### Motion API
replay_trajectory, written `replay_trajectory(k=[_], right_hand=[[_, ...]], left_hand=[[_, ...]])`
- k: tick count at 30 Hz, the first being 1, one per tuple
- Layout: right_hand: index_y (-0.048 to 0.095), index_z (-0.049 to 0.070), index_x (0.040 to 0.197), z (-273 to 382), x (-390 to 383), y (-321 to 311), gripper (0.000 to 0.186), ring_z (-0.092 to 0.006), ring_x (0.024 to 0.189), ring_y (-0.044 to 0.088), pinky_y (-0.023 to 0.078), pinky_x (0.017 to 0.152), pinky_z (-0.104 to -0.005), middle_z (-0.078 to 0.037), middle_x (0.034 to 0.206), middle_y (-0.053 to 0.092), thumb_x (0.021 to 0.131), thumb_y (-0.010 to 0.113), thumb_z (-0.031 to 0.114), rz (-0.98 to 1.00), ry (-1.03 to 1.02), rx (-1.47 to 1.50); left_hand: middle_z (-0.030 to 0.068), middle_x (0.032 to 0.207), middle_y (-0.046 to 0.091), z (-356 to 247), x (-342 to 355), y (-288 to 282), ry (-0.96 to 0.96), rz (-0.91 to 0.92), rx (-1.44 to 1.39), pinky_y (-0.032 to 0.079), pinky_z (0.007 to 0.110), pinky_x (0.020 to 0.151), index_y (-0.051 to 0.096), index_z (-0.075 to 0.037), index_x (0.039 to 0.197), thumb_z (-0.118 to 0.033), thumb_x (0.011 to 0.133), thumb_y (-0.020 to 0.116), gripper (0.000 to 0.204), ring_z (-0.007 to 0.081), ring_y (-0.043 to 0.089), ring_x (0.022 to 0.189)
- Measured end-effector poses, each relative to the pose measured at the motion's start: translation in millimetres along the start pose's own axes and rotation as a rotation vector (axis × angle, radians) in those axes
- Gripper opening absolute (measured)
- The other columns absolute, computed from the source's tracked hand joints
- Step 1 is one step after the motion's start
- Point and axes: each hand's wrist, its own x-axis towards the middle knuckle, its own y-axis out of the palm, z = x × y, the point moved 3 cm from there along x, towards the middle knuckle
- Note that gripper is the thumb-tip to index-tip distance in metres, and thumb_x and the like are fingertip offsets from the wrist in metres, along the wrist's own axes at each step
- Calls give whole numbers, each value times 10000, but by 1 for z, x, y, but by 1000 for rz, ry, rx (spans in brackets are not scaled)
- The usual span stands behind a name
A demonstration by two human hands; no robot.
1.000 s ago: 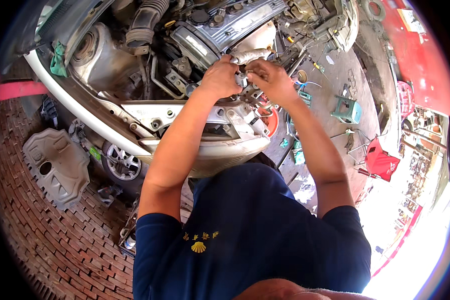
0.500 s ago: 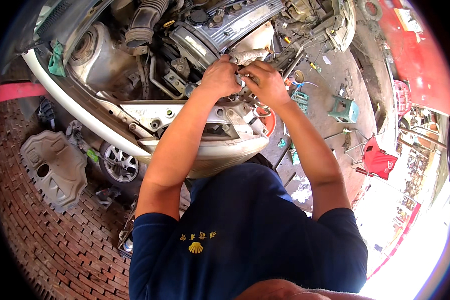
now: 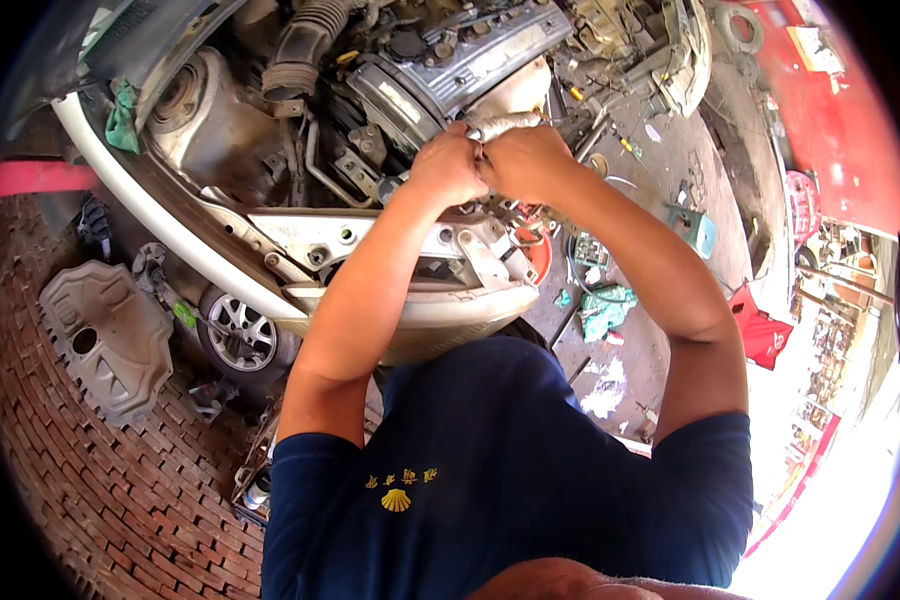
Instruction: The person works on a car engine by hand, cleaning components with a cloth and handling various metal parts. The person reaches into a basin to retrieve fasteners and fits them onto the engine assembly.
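Both of my hands meet at the front of an open engine bay, just below the engine [image 3: 490, 62]. My left hand [image 3: 447, 168] is closed, its fingers curled toward the right hand. Right against it, my right hand [image 3: 522, 165] is closed too, its back turned up. Whatever the fingers grip is hidden behind the hands. A pale, wrapped pipe [image 3: 503, 125] lies just beyond the right hand's knuckles. Nearer to me runs the white front panel [image 3: 370, 232] of the car body, with the bumper [image 3: 450, 308] below my forearms.
Left of the engine are a ribbed air hose [image 3: 310, 45] and a green cloth [image 3: 122, 118]. A wheel [image 3: 242, 335] and a grey plastic cover [image 3: 108, 340] lie on the brick floor. Rightward stand an orange bucket [image 3: 536, 256], a teal stool [image 3: 698, 228] and a red folding chair [image 3: 760, 325].
My right hand has rolled over and moved left against the left hand, its elbow swinging out to the right. The left hand has shifted slightly right and down.
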Motion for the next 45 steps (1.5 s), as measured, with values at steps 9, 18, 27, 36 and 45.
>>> replay_trajectory(k=[9, 18, 27, 36, 45], right_hand=[[797, 71, 943, -6, -2, -7, 333, -377, 921, 765, 597, 817, -512, -183, 976, 785, 937, 572, 317, -18, 0, -67], [801, 73, 976, 7, 0, -10, 255, -326, 891, 782, 607, 769, -483, -161, 955, 797, 896, 610, 222, 76, 5, -144], [794, 72, 828, 0, -3, -3, 265, -348, 852, 766, 590, 734, -500, -184, 905, 782, 873, 609, 257, -61, -34, -95], [803, 88, 922, 3, -1, -1, 215, -338, 860, 773, 597, 748, -488, -156, 929, 792, 875, 632, 209, 2, -26, -135], [827, 122, 953, 11, -5, 1, 219, -323, 920, 789, 612, 789, -457, -150, 986, 805, 906, 642, 229, 49, -14, -182]], left_hand=[[197, 1241, 629, -5, 0, -1, -24, 14, 58, 551, 443, 993, 808, -79, 1023, -294, 675, 838, 411, 379, 659, 1133], [241, 1290, 644, -4, -2, -2, -42, -47, -44, 531, 454, 1043, 742, -8, 1143, -327, 743, 818, 517, 396, 653, 1199], [258, 1412, 602, -2, 4, 1, -25, -24, -26, 516, 438, 1077, 795, 1, 1046, -387, 712, 842, 514, 411, 632, 1244], [214, 1346, 620, -10, -4, -8, -34, 38, -28, 514, 452, 1065, 801, -38, 1052, -348, 711, 833, 462, 382, 639, 1221], [228, 1235, 654, 6, 2, 18, -35, -61, -58, 552, 465, 987, 780, -28, 1028, -305, 686, 819, 442, 427, 667, 1120]])
